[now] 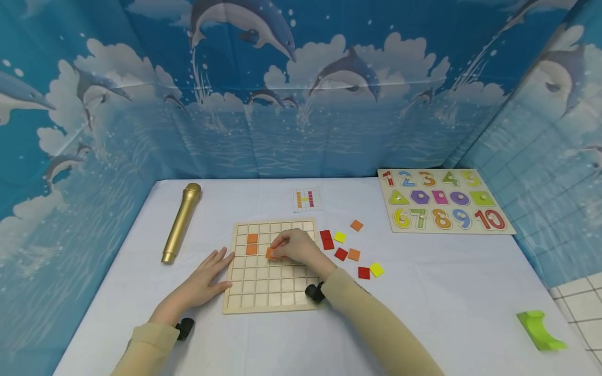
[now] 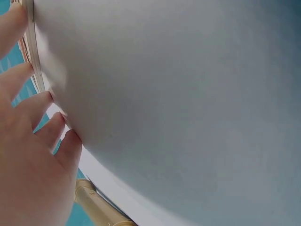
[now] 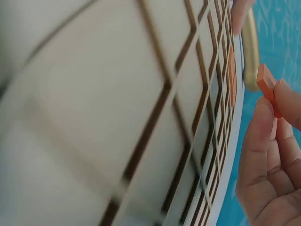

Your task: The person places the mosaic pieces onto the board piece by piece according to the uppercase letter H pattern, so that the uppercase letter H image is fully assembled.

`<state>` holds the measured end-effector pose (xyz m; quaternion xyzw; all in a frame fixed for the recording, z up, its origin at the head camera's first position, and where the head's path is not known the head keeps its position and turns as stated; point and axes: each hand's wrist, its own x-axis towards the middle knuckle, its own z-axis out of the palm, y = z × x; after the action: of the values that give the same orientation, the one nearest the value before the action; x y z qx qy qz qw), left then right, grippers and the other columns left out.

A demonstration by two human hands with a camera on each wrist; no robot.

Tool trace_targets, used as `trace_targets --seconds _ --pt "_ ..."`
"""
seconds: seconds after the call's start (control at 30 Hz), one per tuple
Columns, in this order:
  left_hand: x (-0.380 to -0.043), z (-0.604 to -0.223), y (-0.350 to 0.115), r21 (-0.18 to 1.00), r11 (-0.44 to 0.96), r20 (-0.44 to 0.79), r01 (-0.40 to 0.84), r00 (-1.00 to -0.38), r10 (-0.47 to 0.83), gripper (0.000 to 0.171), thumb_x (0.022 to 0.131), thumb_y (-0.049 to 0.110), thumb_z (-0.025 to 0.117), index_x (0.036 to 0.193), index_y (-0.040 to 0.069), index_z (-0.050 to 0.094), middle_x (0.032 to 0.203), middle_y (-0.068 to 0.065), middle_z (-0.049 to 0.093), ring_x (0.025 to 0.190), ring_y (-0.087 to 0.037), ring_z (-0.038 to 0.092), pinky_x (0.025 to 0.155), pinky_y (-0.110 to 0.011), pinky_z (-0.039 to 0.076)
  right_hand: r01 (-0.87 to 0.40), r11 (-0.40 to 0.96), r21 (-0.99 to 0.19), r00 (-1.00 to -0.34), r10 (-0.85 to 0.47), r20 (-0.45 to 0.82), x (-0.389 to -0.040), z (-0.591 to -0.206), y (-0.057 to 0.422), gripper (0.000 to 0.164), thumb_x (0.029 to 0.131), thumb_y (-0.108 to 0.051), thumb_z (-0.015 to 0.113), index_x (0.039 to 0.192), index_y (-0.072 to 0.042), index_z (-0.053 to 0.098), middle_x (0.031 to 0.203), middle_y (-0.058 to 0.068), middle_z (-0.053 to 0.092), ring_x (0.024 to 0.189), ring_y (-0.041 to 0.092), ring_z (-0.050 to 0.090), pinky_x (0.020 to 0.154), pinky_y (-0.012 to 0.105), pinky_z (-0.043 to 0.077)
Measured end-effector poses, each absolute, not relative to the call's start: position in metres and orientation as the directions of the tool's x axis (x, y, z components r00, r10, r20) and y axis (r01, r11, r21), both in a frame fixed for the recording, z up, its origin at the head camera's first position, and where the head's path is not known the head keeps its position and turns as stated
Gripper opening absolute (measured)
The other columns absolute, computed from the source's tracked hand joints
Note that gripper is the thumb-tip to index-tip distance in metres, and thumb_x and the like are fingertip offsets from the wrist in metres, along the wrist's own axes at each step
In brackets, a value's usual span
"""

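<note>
A wooden grid board [image 1: 256,286] lies on the table with two orange square tiles [image 1: 252,244] set one above the other in its upper left cells. My right hand [image 1: 297,246] is over the board and pinches an orange tile [image 3: 266,82] between thumb and fingers, raised off the cells in the right wrist view. With fingers spread, my left hand [image 1: 204,279] rests at the board's left edge, its fingertips touching the frame. In the left wrist view the left fingers [image 2: 40,106] lie straight along the table and board rim.
Right of the board lie loose red tiles [image 1: 326,239], yellow tiles [image 1: 377,269] and orange tiles [image 1: 357,225]. A pattern card [image 1: 308,200] is behind the board. Also around are a gold microphone [image 1: 182,223], a number puzzle board [image 1: 444,201] and a green curved block [image 1: 541,330].
</note>
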<state>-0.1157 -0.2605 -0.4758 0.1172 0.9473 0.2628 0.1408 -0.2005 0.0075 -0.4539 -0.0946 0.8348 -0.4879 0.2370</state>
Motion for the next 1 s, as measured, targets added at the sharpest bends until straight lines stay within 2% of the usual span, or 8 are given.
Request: trace_targets --seconds 0.33,0.6,0.8,1.0 --pt "-0.117 -0.477 -0.261 0.530 0.833 -0.204 0.159 -0.930 0.307 0.071 0.095 0.027 0.066 0.154 0.009 0.031 0.163 -0.022 0.017 0.149 -0.048 0.010 0.115 -0.070 0.018 0.017 0.514 -0.857 -0.880 -0.399 -0.257 -0.196 -0.457 -0.031 0.008 0.082 -0.014 0.081 0.084 -0.012 0.073 0.075 -0.002 0.068 0.067 0.012 0.061 0.059 0.020 0.046" --pt "-0.118 -0.476 -0.261 0.534 0.828 -0.188 0.171 -0.930 0.314 0.071 0.094 0.026 0.066 0.154 0.009 0.032 0.162 -0.022 0.018 0.149 -0.048 0.011 0.114 -0.071 0.019 -0.042 0.569 -0.821 -0.887 -0.399 -0.232 -0.196 -0.461 -0.045 0.009 0.082 -0.014 0.080 0.080 -0.012 0.072 0.080 -0.002 0.068 0.068 0.008 0.053 0.061 0.018 0.043" --pt "-0.117 -0.478 -0.261 0.542 0.822 -0.187 0.175 -0.928 0.321 0.071 0.095 0.026 0.066 0.154 0.008 0.031 0.162 -0.023 0.017 0.149 -0.048 0.011 0.114 -0.071 0.019 -0.100 0.617 -0.780 -0.881 -0.420 -0.219 -0.194 -0.465 -0.053 0.013 0.083 -0.010 0.079 0.077 -0.010 0.068 0.075 -0.001 0.063 0.060 0.007 0.050 0.052 0.017 0.042" --pt "-0.116 -0.478 -0.263 0.536 0.827 -0.184 0.168 -0.933 0.309 0.071 0.094 0.024 0.067 0.154 0.009 0.032 0.163 -0.022 0.018 0.149 -0.047 0.011 0.115 -0.069 0.020 -0.201 0.674 -0.710 -0.883 -0.439 -0.167 -0.190 -0.463 -0.059 0.013 0.086 -0.009 0.076 0.077 -0.010 0.067 0.078 -0.002 0.063 0.066 0.007 0.050 0.058 0.017 0.043"
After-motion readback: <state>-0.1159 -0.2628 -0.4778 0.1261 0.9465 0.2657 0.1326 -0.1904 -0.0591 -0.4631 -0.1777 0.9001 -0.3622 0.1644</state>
